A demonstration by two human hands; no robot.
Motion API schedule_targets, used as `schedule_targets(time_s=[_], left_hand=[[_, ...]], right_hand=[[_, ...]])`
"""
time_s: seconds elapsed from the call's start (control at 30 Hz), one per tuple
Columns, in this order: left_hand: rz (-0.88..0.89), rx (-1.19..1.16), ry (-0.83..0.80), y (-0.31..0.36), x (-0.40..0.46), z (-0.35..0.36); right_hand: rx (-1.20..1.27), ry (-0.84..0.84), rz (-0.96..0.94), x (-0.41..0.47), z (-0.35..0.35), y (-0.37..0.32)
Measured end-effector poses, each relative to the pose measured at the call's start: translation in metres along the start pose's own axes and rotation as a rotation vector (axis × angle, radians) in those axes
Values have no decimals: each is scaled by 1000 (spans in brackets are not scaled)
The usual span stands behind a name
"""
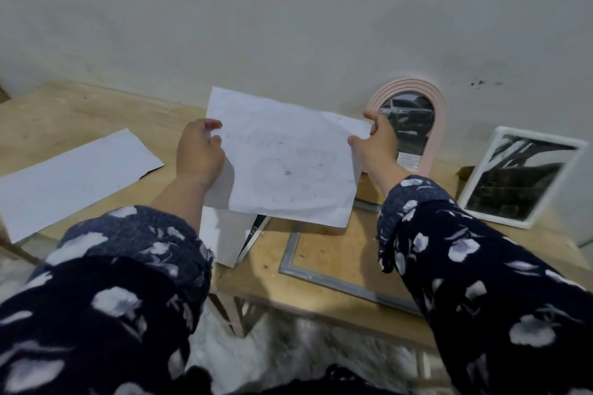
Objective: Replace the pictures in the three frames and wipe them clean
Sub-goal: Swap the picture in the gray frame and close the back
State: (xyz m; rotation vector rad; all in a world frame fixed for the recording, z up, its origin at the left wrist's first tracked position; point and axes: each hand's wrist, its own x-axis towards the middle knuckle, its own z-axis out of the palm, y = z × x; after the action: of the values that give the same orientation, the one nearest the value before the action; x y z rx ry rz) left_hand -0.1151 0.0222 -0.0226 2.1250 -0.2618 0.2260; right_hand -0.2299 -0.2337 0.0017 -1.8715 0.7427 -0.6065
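Both hands hold a sheet of paper up over the middle of the table.

The left hand [199,152] and right hand [373,141] each close their grip on a side edge of the paper [285,160], pinching it. It looks light, limp and easily creased, so edge holds suit it. An empty grey frame [324,269] lies flat near the front edge; a pink arched frame [414,125] and a white frame [516,176] lean at the back right.

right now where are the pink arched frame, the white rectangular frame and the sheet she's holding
pink arched frame [414,86], head view, top of arch
white rectangular frame [473,181], head view, left border
held sheet [282,163], head view, middle
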Motion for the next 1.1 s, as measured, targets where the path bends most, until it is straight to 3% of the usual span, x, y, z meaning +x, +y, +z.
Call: schedule_targets(time_s=[0.2, 0.5, 0.67, 1.1], left_hand=[[-12, -16, -100, 29, -54, 55], [-5, 99, -401, 42, -104, 127], [-10, 219, -594, 36, -120, 150], [32, 682, -769, 23, -134, 153]], right_hand=[[-59, 29, 11, -7, -68, 45], [-97, 117, 159, -21, -130, 113], [-147, 134, 230, -28, -139, 146], [-482, -62, 255, -41, -119, 186]])
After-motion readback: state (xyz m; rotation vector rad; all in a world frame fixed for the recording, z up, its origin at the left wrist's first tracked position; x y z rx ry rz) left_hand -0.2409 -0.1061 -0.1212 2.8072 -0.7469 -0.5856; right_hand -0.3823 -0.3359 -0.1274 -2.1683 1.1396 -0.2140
